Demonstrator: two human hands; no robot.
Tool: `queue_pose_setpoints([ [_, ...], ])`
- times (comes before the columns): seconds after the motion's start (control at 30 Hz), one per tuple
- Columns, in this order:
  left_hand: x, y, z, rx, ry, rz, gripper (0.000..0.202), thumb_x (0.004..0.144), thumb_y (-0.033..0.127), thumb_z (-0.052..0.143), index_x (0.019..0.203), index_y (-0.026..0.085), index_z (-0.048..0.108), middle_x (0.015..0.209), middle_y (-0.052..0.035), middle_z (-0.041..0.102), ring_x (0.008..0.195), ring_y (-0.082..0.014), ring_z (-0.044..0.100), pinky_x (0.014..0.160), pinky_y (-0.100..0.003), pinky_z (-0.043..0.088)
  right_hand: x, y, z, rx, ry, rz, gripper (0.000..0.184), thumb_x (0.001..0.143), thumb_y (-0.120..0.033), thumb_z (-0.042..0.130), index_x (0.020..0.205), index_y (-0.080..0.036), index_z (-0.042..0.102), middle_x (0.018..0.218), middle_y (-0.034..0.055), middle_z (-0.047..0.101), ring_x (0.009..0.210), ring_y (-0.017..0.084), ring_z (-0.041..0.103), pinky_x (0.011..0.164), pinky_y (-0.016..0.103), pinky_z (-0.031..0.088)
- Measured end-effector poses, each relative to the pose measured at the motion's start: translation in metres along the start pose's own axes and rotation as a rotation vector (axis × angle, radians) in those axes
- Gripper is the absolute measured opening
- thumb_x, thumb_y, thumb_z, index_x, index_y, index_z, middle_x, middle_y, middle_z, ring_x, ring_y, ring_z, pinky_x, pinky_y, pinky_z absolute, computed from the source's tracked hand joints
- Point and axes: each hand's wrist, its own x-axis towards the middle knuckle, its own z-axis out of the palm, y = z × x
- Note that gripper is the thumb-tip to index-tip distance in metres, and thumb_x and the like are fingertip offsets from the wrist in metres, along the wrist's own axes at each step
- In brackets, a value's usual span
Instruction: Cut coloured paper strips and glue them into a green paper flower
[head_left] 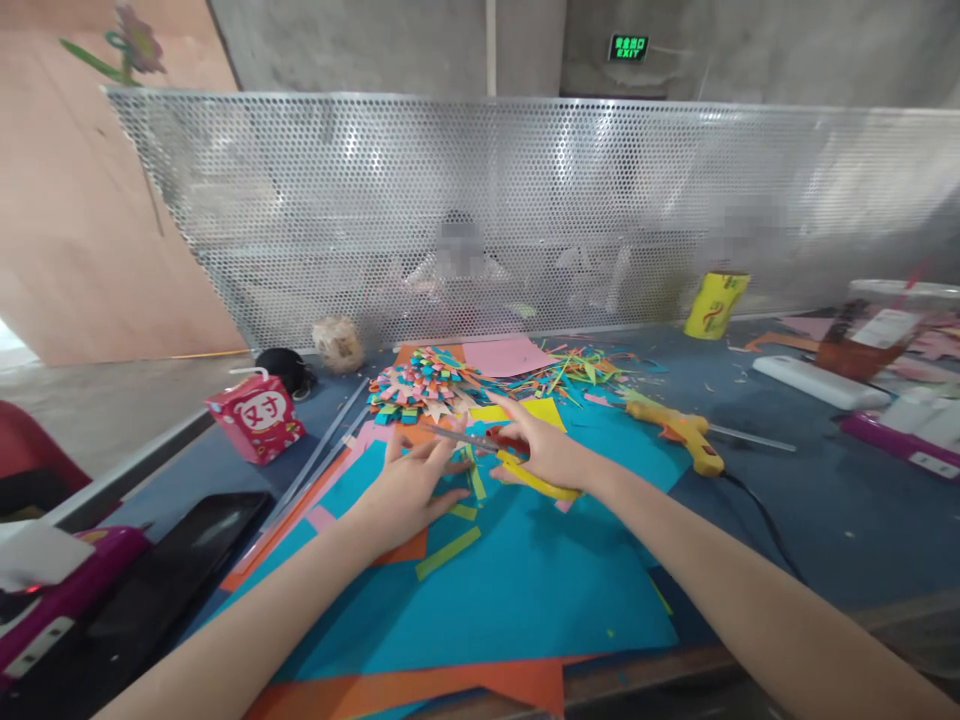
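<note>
My right hand [551, 450] grips scissors [517, 465] with yellow handles, their blades pointing left toward my other hand. My left hand [412, 485] rests low over the blue paper [525, 590], fingers apart, beside the scissor blades; part of its fingertips is hidden. Narrow yellow-green paper strips [448, 553] lie loose on the blue sheet under and near both hands. Just beyond the left fingers sits a heap of curled, multicoloured paper pieces [412, 385]. A yellow sheet [517, 412] lies behind the right hand.
A yellow hot glue gun [679, 432] with its cord lies right. A red drink carton [256, 415], a black phone [202, 540] and a power strip [75, 590] stand left. A yellow can [716, 305] is near the perforated metal screen [525, 200]; people sit behind it.
</note>
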Motion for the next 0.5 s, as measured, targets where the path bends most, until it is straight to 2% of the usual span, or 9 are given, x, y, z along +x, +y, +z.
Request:
queue_pose_setpoints([
  [0.1,-0.003,0.003,-0.002,0.061,-0.054,0.019,0.040,0.083,0.040,0.040,0.121,0.027,0.044,0.128,-0.0091,0.047,0.108,-0.0287,0.049,0.091,-0.048,0.024,0.004,-0.003,0.005,-0.077,-0.089,-0.085,0.095,0.065,-0.026,0.066,0.138,-0.023,0.005,0.111,0.0093,0.058,0.102,0.021,0.054,0.084,0.036,0.043],
  [0.2,-0.004,0.003,-0.002,0.067,-0.071,0.012,0.038,0.083,0.041,0.037,0.117,0.029,0.049,0.135,-0.0089,0.037,0.110,-0.0296,0.048,0.092,-0.049,0.025,0.008,-0.003,0.007,-0.127,-0.126,-0.108,0.097,0.064,-0.023,0.066,0.138,-0.021,0.003,0.107,0.0092,0.061,0.099,0.021,0.056,0.082,0.036,0.043],
  [0.37,-0.005,0.003,-0.004,0.023,-0.094,-0.032,0.035,0.084,0.038,0.036,0.115,0.032,0.051,0.127,-0.0064,0.048,0.112,-0.0308,0.046,0.091,-0.054,0.024,0.010,-0.002,0.005,-0.150,-0.122,-0.031,0.099,0.063,-0.024,0.065,0.138,-0.019,0.001,0.110,0.0106,0.060,0.100,0.022,0.055,0.083,0.037,0.043],
  [0.5,-0.012,0.003,-0.006,-0.046,-0.123,-0.078,0.034,0.084,0.036,0.037,0.113,0.029,0.052,0.120,-0.0061,0.055,0.106,-0.0294,0.050,0.089,-0.052,0.027,0.011,0.001,0.004,-0.144,-0.147,-0.008,0.100,0.064,-0.024,0.065,0.138,-0.017,-0.002,0.112,0.0119,0.059,0.102,0.022,0.055,0.083,0.036,0.043],
])
